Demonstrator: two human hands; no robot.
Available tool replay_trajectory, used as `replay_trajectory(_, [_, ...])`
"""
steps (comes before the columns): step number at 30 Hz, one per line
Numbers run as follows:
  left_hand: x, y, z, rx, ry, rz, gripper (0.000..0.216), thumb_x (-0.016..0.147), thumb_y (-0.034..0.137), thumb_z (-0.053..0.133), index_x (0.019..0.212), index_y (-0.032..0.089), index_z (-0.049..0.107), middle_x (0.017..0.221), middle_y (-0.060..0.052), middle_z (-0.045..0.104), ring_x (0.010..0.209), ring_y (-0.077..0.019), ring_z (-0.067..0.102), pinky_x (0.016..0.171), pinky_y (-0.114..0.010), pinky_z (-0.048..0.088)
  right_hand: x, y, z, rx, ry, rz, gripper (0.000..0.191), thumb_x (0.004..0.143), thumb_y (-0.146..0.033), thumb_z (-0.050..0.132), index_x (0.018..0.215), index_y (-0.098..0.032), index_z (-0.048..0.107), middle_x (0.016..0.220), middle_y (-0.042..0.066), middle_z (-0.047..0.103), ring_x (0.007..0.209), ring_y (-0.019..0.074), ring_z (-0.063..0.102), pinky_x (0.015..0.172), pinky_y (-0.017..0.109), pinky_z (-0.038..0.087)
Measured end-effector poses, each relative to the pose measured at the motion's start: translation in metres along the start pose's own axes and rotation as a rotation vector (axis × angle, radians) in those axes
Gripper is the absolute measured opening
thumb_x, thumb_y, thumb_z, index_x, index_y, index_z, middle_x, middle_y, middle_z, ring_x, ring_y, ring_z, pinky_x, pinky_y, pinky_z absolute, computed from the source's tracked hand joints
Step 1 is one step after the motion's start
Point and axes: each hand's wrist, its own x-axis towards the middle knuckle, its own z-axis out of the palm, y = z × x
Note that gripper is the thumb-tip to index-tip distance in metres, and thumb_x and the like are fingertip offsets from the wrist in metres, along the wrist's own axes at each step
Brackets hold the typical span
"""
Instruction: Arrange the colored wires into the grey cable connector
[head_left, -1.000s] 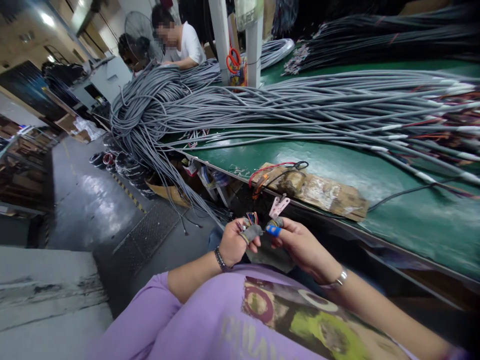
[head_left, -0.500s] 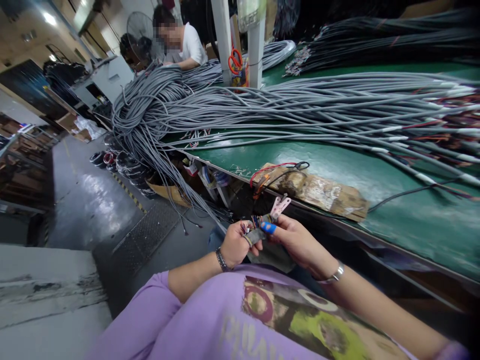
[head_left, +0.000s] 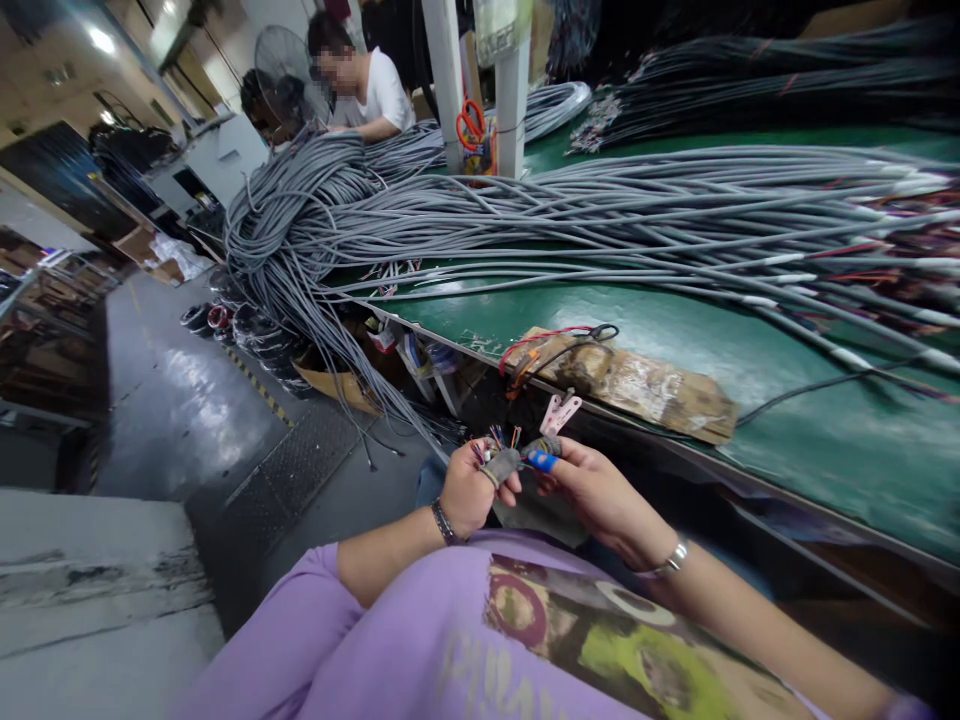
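Observation:
My left hand is closed round a cable end, with thin coloured wires fanning out above its fingers. Grey wrapping covers the left thumb. Close by on the right, my right hand has its thumb and forefinger pinched together at the wires. Blue tape wraps that thumb, and the forefinger has a grey cover. What lies between the right fingertips is too small to make out clearly. Just beyond the right fingers, a pink clip sits by the table edge.
Long grey cables stretch across the green table, some hanging over its left edge. A taped cardboard piece with red and black leads lies at the front edge. Orange-handled scissors hang on a post. A co-worker sits beyond.
My right hand has shifted slightly right and down, opening a small gap from the left thumb. More of the coloured wires now show, spread upward.

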Motion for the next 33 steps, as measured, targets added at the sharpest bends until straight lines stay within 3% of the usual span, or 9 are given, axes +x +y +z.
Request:
replay_trajectory(4, [0.0004,0.0003,0.0,-0.003,0.008,-0.006,0.046,0.071,0.056,0.067,0.06,0.014,0.051,0.049,0.0,0.057,0.034,-0.0064,0.047,0.036,-0.018,0.03,-0.0002,0.0014,-0.0019,0.017,-0.025,0.011,0.038,0.059,-0.047,0.082,0.064,-0.017,0.06,0.055,-0.004,0.05,0.052,0.0092,0.041,0.054,0.026,0.037])
replay_trajectory(9, [-0.0016,0.0033,0.0009,0.019,-0.052,-0.012,0.045,0.07,0.054,0.068,0.059,0.014,0.052,0.048,0.0,0.056,0.035,-0.0062,0.047,0.037,-0.018,0.031,0.002,-0.0051,0.0015,-0.023,-0.019,-0.006,0.041,0.059,-0.049,0.082,0.077,-0.018,0.064,0.065,-0.001,0.057,0.057,0.0112,0.045,0.055,0.026,0.037])
replay_trajectory(16, [-0.0022,0.0011,0.0,0.008,-0.058,-0.009,0.044,0.071,0.053,0.069,0.059,0.014,0.052,0.049,0.0,0.056,0.034,-0.0061,0.047,0.036,-0.018,0.032,0.0045,-0.0041,0.0025,-0.082,0.023,-0.054,0.038,0.058,-0.046,0.083,0.069,-0.017,0.062,0.061,-0.002,0.055,0.055,0.0102,0.042,0.054,0.026,0.034])
replay_trajectory(24, [0.0012,-0.0011,-0.0006,-0.043,0.002,-0.009,0.044,0.07,0.054,0.068,0.06,0.014,0.052,0.049,0.0,0.057,0.034,-0.0066,0.048,0.035,-0.017,0.028,-0.0009,-0.0008,0.0038,0.121,0.018,0.077,0.037,0.053,-0.042,0.086,0.063,-0.018,0.059,0.053,-0.004,0.048,0.052,0.0087,0.04,0.054,0.025,0.039])
replay_trajectory(33, [-0.0013,0.0022,-0.0051,0.003,-0.238,-0.113,0.047,0.066,0.056,0.072,0.063,0.012,0.056,0.049,0.0,0.058,0.034,-0.0066,0.047,0.035,-0.018,0.033,0.001,-0.0045,0.0073,0.275,-0.064,0.154,0.036,0.052,-0.037,0.089,0.061,-0.017,0.06,0.055,-0.003,0.052,0.05,0.0072,0.042,0.05,0.022,0.039])
